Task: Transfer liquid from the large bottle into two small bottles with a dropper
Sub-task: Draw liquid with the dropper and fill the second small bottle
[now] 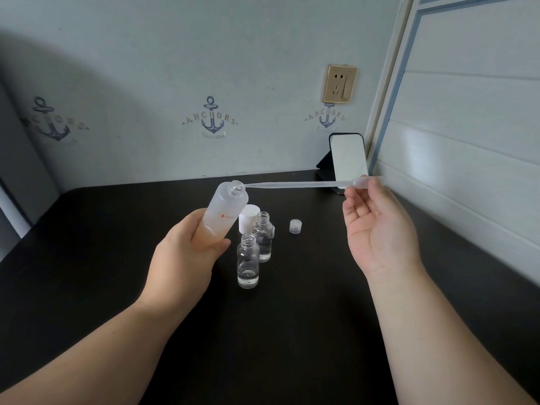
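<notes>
My left hand (187,255) grips the large frosted bottle (226,210) by its lower half and holds it tilted to the right above the table, its neck uncapped. My right hand (377,226) pinches the bulb of a long clear dropper (298,184), which lies almost level with its tip at the large bottle's mouth. Two small clear glass bottles stand open below: the near one (248,264) has a little liquid at the bottom, and the far one (263,236) stands just behind it.
A white cap (248,217) stands behind the small bottles on the black table (292,331). A small clear cap (295,226) sits to their right. A phone (347,159) leans on a stand at the back right, near the panelled wall.
</notes>
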